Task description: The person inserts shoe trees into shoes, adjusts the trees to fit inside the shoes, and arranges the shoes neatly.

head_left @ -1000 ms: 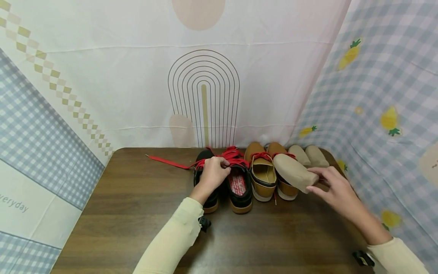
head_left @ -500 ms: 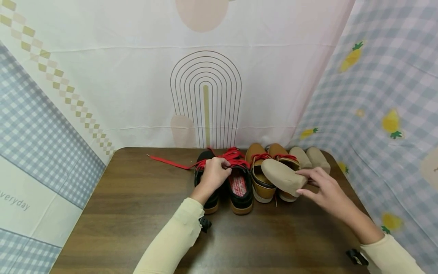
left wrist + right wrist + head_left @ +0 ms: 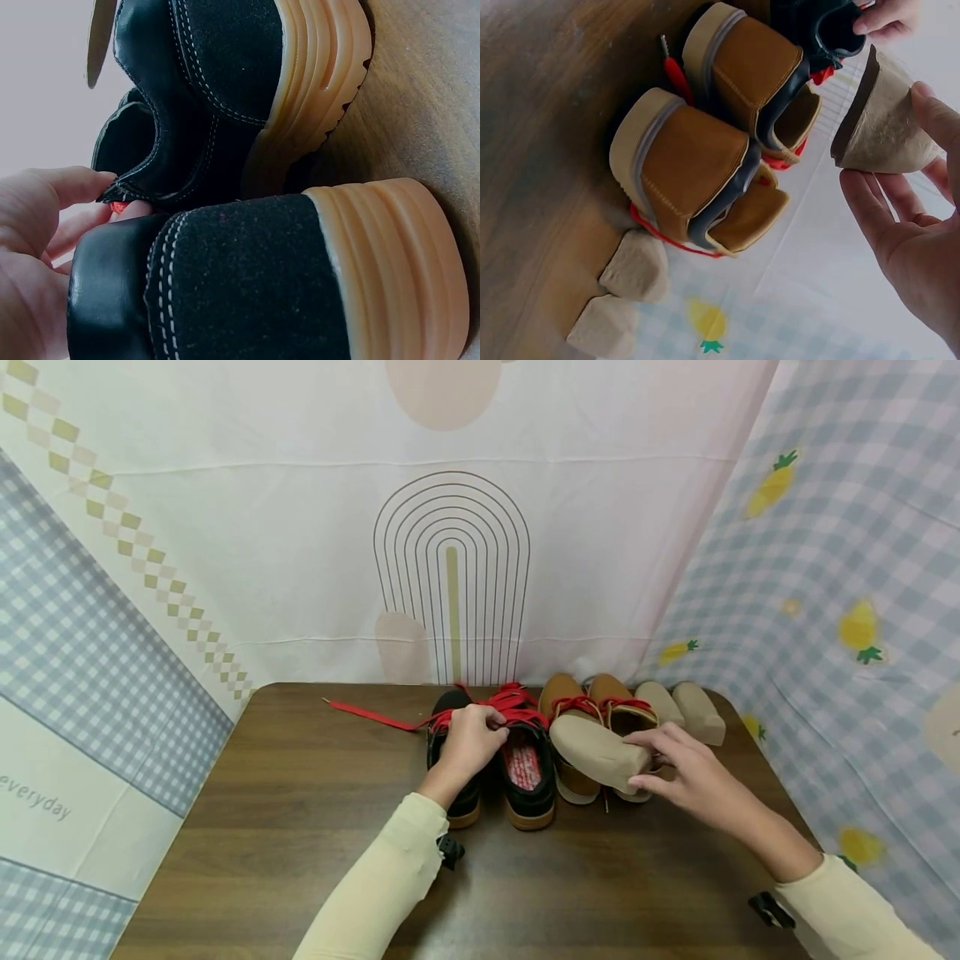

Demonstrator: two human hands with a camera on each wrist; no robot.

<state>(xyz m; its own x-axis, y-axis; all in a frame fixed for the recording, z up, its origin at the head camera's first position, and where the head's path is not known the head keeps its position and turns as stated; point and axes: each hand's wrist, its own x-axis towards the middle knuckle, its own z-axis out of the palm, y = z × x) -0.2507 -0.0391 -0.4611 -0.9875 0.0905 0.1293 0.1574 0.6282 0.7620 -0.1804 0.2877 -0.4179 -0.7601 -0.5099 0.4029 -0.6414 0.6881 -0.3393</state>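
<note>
My left hand (image 3: 472, 743) pinches the front edge of the opening of the right black shoe (image 3: 531, 806); in the left wrist view thumb and finger meet at the shoe's edge (image 3: 124, 186), with a bit of red lace between. The left black shoe (image 3: 247, 277) stands beside it, partly behind my hand. My right hand (image 3: 686, 772) holds a beige toe-shaped shoe insert (image 3: 600, 750) by its blunt end. The insert is raised above the two tan shoes (image 3: 682, 165), its rounded end toward the black pair. In the right wrist view its dark flat face (image 3: 857, 112) shows.
Two more beige inserts (image 3: 699, 714) lie at the table's back right corner. A loose red lace (image 3: 371, 716) stretches left from the black shoes. All stand on a brown wooden table (image 3: 315, 802), with a white patterned cloth (image 3: 300, 560) behind and checked cloth (image 3: 810, 710) at right.
My right hand has carried the beige insert leftward and slightly down, from over the right tan shoe to over the left one. My left hand keeps its pinch on the black shoe.
</note>
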